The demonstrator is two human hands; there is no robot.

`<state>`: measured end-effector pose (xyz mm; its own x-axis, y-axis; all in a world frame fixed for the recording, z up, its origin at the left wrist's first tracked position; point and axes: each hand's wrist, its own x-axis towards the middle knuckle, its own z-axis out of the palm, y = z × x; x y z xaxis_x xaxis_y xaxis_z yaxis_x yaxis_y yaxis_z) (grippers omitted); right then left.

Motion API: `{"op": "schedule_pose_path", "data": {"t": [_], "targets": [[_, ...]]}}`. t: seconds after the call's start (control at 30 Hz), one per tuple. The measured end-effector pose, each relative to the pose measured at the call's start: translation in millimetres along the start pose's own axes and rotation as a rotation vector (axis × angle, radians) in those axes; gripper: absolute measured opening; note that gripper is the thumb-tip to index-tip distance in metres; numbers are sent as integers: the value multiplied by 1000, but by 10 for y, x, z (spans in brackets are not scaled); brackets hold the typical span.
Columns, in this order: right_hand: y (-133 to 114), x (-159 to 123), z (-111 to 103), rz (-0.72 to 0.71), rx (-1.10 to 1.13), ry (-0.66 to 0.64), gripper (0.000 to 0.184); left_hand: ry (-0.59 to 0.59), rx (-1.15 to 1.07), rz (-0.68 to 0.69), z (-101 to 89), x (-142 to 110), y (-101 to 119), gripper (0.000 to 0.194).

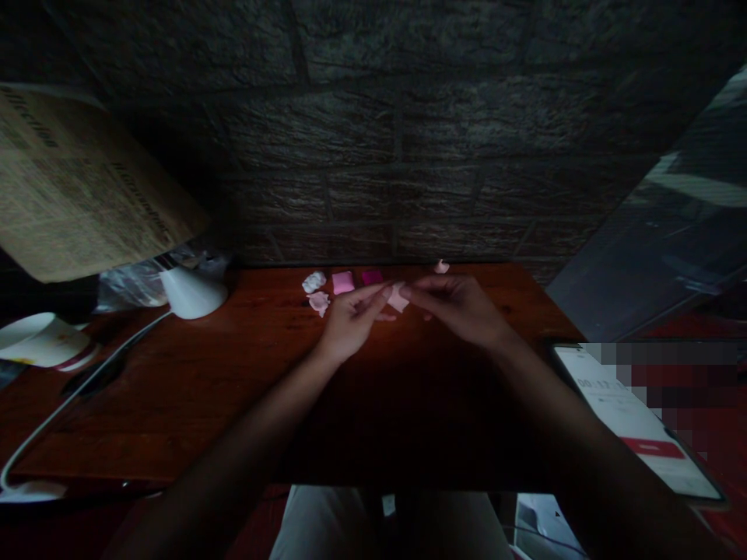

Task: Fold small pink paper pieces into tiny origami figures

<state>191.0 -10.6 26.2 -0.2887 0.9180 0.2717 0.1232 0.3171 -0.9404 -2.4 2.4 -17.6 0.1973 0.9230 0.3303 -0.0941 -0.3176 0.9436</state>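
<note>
Both my hands meet over the wooden table (233, 404), pinching a small, thin, pale pink piece (398, 298) with an uneven edge. My left hand (353, 320) grips its left side between thumb and fingers. From the other side, my right hand (458, 305) pinches its upper right part. Just beyond my left hand lie a white lumpy piece (313, 281), a ragged pale pink piece (318, 302), a pink square block (343, 282) and a magenta block (372, 278). A small curled pale pink piece (442, 266) lies near the wall, beyond my right hand.
A lamp with a white cone base (194, 294) and printed brown shade (87, 179) stands at left. Near it are a paper cup (43, 341) on its side and a white cable (87, 397). A tablet-like screen (618, 412) lies right. A brick-patterned wall (373, 140) rises behind.
</note>
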Motion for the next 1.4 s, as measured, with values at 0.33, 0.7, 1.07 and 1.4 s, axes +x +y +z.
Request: {"op": "schedule_pose_path", "data": {"t": [0.33,0.7,1.07,1.4], "targets": [[85,11,6,-145,-234,130,22,-53,-267,-370,-74,39,-34,31],[144,10,5,-9,-225,38,16,-67,-178,-363,-23,23,-36,33],[130,-1,103,-49,-588,89,18,-20,367,186,24,-47,-13,32],[220,0,159,1,-799,-23,19,-106,605,102,-107,11,-66,15]]}}
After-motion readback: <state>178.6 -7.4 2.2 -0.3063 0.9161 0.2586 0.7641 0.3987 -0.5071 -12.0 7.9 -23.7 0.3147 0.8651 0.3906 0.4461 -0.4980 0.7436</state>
